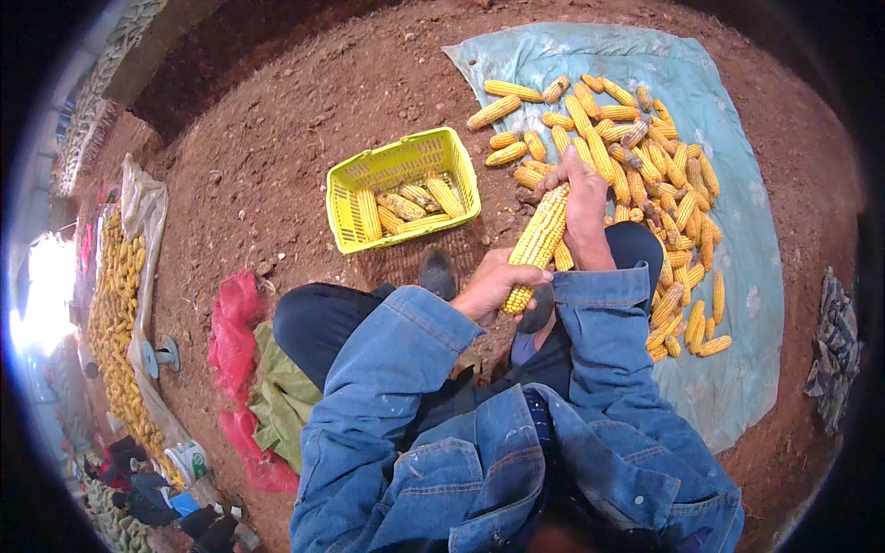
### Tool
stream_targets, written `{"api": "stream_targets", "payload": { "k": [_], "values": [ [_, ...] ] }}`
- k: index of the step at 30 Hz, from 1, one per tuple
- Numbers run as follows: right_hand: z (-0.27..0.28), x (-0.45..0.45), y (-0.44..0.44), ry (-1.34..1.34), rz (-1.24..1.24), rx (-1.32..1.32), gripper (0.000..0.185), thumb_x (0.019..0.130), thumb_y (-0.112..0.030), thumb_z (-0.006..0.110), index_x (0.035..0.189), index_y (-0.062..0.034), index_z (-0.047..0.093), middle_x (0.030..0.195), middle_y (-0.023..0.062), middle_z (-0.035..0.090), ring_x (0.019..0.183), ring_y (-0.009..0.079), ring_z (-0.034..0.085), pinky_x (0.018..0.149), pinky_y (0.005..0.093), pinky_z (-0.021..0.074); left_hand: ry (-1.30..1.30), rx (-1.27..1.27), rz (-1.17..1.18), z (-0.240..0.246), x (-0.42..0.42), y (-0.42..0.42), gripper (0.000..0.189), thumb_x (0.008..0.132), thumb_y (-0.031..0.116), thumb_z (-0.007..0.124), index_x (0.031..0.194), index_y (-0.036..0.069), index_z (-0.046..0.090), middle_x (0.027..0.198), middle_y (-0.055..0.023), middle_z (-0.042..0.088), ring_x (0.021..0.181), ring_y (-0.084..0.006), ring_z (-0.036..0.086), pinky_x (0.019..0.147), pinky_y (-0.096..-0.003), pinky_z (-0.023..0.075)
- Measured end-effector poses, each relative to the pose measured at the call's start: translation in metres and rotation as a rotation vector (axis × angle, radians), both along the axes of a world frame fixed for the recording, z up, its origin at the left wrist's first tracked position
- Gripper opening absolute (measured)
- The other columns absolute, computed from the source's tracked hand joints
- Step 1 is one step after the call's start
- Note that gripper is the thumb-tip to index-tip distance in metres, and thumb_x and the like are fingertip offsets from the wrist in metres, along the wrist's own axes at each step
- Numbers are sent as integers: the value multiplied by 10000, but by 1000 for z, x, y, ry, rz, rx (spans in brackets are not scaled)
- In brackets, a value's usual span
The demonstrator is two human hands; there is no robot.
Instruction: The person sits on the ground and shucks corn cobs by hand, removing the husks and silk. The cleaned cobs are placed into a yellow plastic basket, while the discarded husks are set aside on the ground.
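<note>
A husked yellow corn cob (536, 242) slants between my two hands, above my knees. My left hand (494, 283) is closed around its lower end, thumb across the kernels. Around the upper end bends my right hand (581, 200), its fingers over the tip. Just ahead stands a yellow plastic basket (334, 214) with several corn cobs (401, 206) on its floor. Under and beyond my right hand, a heap of corn cobs (681, 186) spreads over a pale blue cloth sheet (747, 290).
Beside my left knee lie a red mesh sack (235, 332) and a green woven sack (283, 394). Farther left, a long corn pile (117, 297) rests along a whitish sheet (142, 200), near a white bucket (188, 462). Bare brown soil (263, 145) surrounds the basket.
</note>
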State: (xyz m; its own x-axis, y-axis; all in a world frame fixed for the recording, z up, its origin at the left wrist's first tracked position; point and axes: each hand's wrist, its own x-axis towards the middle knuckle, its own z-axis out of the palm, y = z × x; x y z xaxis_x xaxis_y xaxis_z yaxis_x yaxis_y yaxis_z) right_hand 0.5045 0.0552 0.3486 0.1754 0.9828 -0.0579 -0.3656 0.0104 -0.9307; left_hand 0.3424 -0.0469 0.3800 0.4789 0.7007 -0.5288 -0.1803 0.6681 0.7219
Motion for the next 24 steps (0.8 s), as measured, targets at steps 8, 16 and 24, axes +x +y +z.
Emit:
{"api": "stream_targets", "payload": {
  "k": [8, 16, 24],
  "values": [
    [6, 8, 0, 341, -74, -220, 375, 1066, -358, 555, 875, -37, 585, 533, -27, 374, 464, 112, 414, 566, 349, 534, 1160, 854, -99, -17, -8, 8, 393, 720, 227, 809, 971, 40, 572, 895, -238, 699, 847, -443, 685, 723, -505, 541],
    [21, 6, -9, 169, -70, -83, 365, 1077, -337, 541, 881, -35, 597, 512, -45, 315, 458, 99, 335, 654, 343, 522, 1375, 477, 219, -57, -65, 56, 470, 785, 314, 839, 1095, -2, 681, 922, -195, 747, 815, -349, 730, 735, -459, 570],
    [22, -3, -10, 204, -80, -143, 300, 1054, -298, 580, 919, -32, 609, 551, -44, 375, 491, 106, 424, 607, 331, 512, 729, 163, 823, -136, -140, 85, 445, 828, 284, 800, 1076, -75, 717, 906, -189, 739, 838, -330, 712, 703, -428, 555]
  ]
}}
